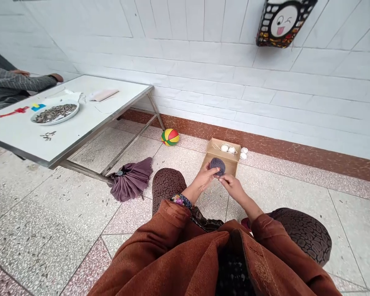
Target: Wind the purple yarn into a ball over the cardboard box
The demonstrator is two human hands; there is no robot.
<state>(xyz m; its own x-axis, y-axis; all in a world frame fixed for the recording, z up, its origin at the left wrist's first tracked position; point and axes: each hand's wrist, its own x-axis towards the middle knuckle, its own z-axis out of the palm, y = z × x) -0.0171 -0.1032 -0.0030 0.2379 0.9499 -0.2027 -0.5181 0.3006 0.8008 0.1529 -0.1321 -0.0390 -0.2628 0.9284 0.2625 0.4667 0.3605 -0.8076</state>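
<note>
A ball of dark purple-grey yarn (217, 166) is gripped in my left hand (206, 176), with the thumb across its front. At its lower right edge, my right hand (232, 186) pinches the yarn between thumb and fingertips; a single strand is too fine to make out. Below and behind the ball sits an open cardboard box (231, 166) on the floor. White yarn balls (228, 148) with loose ends lie in its far part, partly on the raised flap or lid. More white balls (243, 153) are just outside its right side.
A white table (89, 119) on the left bears a plate of seeds (55, 113). A folded purple umbrella (131, 179) and a colourful ball (170, 137) lie on the floor. Another person's sleeve (21, 78) is at the far left. A decorated basket (285, 22) hangs on the wall.
</note>
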